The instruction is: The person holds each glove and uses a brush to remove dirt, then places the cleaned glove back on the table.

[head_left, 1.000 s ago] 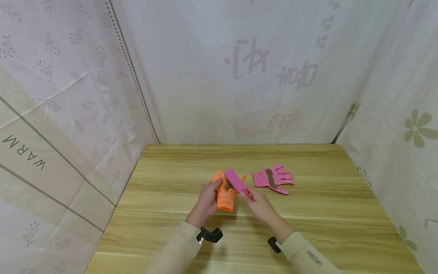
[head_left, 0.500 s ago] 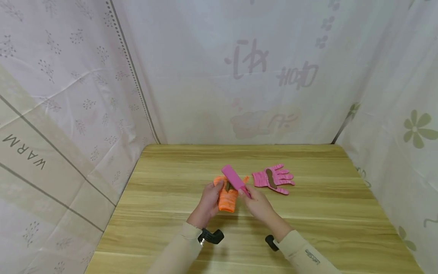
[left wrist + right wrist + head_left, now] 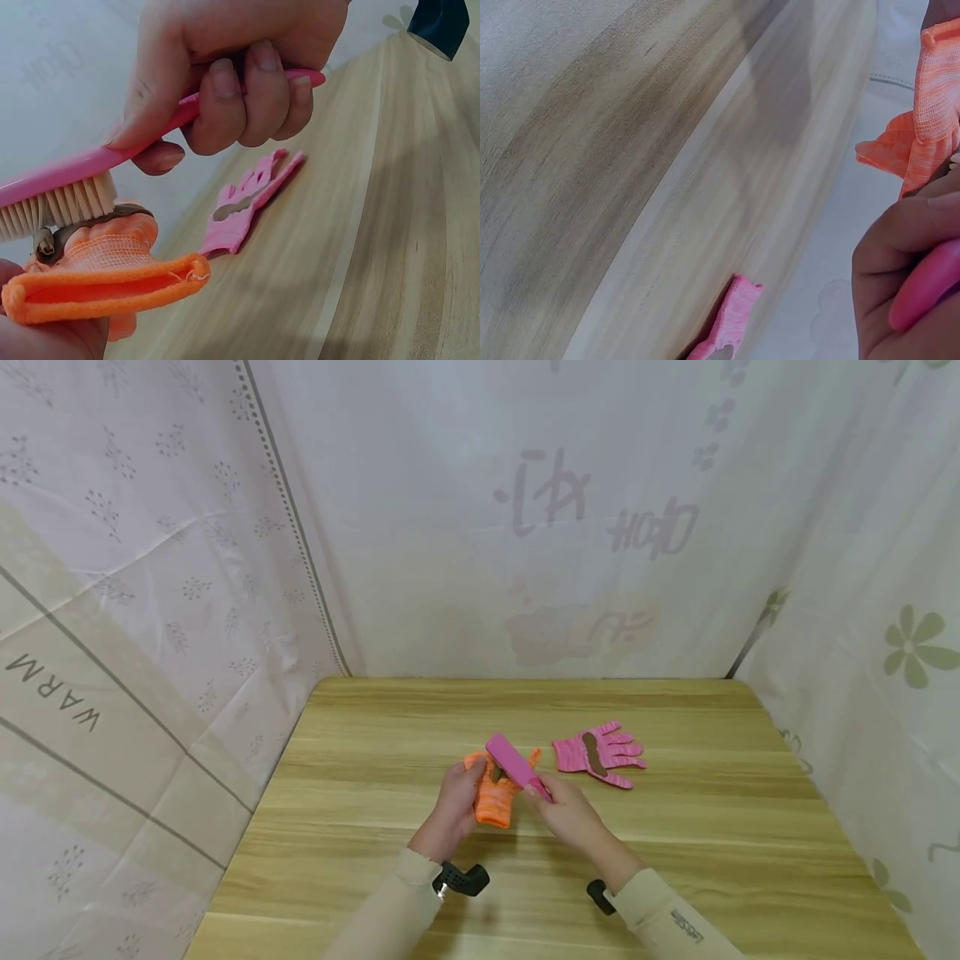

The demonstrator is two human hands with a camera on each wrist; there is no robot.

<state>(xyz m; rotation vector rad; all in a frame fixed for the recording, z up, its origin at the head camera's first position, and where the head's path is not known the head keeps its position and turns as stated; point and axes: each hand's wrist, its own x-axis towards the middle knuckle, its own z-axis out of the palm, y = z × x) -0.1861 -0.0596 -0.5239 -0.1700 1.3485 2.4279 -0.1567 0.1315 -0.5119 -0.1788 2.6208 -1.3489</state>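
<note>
My left hand [image 3: 455, 802] grips an orange knitted glove [image 3: 492, 803] above the table, its cuff toward me. A brown patch [image 3: 120, 214] marks the glove's upper side. In my right hand [image 3: 567, 810] is a pink brush [image 3: 512, 762], fingers curled round its handle. Pale bristles [image 3: 79, 201] face down and touch the brown patch, as the left wrist view shows. The brush back hides part of the glove in the head view. In the right wrist view only the handle end [image 3: 930, 289] and part of the orange glove [image 3: 937, 105] show.
A pink knitted glove [image 3: 618, 752] with a brown patch [image 3: 595, 753] lies flat on the wooden table [image 3: 697, 827], right of my hands. Patterned curtains [image 3: 465, 568] hang behind the table and at both sides.
The brush has shifted slightly up and then back down over the orange glove. Both hands keep their grips. The pink glove stays where it lay.
</note>
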